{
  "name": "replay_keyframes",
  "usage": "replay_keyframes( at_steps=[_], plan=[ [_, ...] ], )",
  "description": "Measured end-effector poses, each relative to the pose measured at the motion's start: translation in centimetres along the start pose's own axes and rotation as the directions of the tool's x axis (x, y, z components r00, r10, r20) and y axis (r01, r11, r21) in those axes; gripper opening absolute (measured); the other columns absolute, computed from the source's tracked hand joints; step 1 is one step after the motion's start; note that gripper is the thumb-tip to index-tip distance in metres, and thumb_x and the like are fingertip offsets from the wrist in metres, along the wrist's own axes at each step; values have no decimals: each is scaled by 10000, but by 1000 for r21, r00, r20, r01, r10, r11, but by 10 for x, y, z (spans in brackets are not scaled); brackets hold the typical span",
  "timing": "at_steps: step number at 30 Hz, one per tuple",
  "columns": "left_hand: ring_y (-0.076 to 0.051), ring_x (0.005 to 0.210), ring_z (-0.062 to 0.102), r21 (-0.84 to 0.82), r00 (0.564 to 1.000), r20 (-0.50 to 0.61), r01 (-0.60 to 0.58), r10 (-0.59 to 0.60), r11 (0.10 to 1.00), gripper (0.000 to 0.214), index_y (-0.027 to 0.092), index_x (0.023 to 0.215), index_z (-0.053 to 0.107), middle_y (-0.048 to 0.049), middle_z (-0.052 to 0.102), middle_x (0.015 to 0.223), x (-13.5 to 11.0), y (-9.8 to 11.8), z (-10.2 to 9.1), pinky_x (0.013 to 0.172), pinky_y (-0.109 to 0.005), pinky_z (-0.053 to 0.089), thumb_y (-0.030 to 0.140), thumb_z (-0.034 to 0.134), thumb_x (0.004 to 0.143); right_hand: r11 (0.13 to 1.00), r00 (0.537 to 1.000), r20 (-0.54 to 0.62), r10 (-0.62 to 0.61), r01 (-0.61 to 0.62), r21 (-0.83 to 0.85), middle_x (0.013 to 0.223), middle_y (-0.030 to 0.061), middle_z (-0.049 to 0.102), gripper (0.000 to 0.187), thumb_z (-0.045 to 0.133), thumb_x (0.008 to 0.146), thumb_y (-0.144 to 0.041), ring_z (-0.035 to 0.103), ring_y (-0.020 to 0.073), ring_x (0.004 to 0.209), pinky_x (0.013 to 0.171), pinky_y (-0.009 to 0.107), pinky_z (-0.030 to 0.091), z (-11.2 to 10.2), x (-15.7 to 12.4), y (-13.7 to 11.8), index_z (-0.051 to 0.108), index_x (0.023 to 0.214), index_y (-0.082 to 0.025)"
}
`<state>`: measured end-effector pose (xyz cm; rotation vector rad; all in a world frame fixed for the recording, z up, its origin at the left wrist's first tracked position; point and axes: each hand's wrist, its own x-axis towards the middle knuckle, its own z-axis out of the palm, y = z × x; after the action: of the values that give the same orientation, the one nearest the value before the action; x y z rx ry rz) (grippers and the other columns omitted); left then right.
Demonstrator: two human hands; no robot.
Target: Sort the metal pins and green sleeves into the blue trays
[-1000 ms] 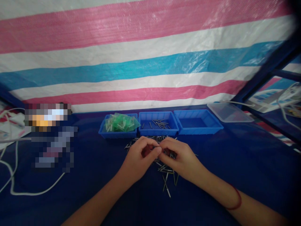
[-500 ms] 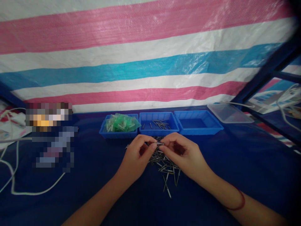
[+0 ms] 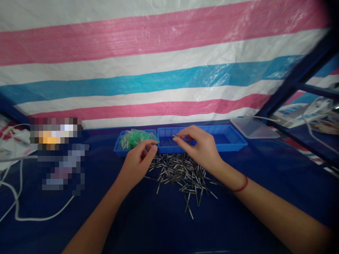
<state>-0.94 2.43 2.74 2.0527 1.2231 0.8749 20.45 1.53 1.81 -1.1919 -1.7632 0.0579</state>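
Note:
My right hand (image 3: 200,143) is over the middle blue tray (image 3: 165,132), its thumb and fingertips pinching a thin metal pin that looks like a blind rivet (image 3: 174,136). A few similar pins lie in that tray below the fingers. My left hand (image 3: 140,155) is by the front right corner of the left blue tray (image 3: 120,152). A small gap shows between its thumb and index finger, and nothing is visible in it. Between and below both hands, a loose pile of rivets (image 3: 182,173) covers the dark blue table (image 3: 148,218).
Clear bags with green contents (image 3: 136,137) fill the left tray. A third blue tray (image 3: 230,135) stands at the right, partly behind my right hand. Beyond it lies a translucent lid (image 3: 254,127). White cables (image 3: 42,218) run along the left side. A striped sheet (image 3: 148,84) hangs behind.
My hands have parted. The right moved forward to the middle tray with a rivet, and the left drew back leftward toward the left tray. More of the pile is exposed.

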Motion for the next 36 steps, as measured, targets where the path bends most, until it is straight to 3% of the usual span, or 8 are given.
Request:
replay_keyframes(
  at_steps=[5, 12, 16, 24, 30, 36],
  plan=[
    [-152, 666, 547, 326, 981, 193, -66, 2, 943, 355, 163, 835, 670, -24, 643, 741, 4, -4, -28, 609, -248, 381, 423, 436, 899, 996, 996, 87, -16, 23, -83, 849, 62, 657, 168, 587, 855, -337, 587, 197, 847, 774, 369, 459, 10, -4, 10, 651, 881, -183],
    [-163, 659, 578, 503, 907, 382, -42, -178, 863, 247, 201, 844, 697, -31, 659, 755, 1, -23, -36, 580, -243, 363, 358, 508, 823, 1000, 994, 111, -13, 10, 22, 804, 46, 656, 107, 536, 872, -218, 590, 170, 783, 722, 326, 470, -5, -34, -5, 635, 840, -193],
    [-166, 652, 580, 533, 895, 395, -38, -209, 845, 200, 221, 848, 695, -23, 661, 766, -1, -25, -28, 557, -244, 347, 317, 524, 807, 998, 989, 146, 1, -11, 67, 790, 46, 656, 109, 530, 869, -201, 590, 167, 758, 691, 318, 470, -6, -36, -8, 631, 826, -197],
    [-173, 699, 595, 476, 880, 443, -69, -171, 877, 234, 217, 921, 702, -40, 668, 814, 1, -25, -22, 619, -248, 396, 297, 501, 832, 994, 979, 187, -78, 63, 87, 795, 53, 682, 145, 501, 871, -168, 594, 170, 762, 724, 343, 472, -8, -35, -15, 638, 828, -187],
    [-170, 690, 581, 492, 887, 426, -65, -176, 868, 239, 200, 885, 684, -32, 653, 787, 1, -26, -19, 585, -241, 370, 388, 548, 828, 994, 975, 206, -82, 64, 92, 807, 45, 683, 150, 501, 872, -172, 595, 164, 758, 726, 341, 468, -10, -35, -15, 641, 822, -195],
    [-193, 777, 606, 495, 885, 444, -110, -142, 862, 231, 185, 891, 671, -63, 666, 889, -1, -25, -18, 675, -271, 412, 299, 470, 889, 990, 961, 252, -117, 95, 100, 807, 52, 675, 141, 504, 867, -149, 587, 166, 752, 708, 340, 462, -8, -37, -16, 637, 835, -182]
  ],
)
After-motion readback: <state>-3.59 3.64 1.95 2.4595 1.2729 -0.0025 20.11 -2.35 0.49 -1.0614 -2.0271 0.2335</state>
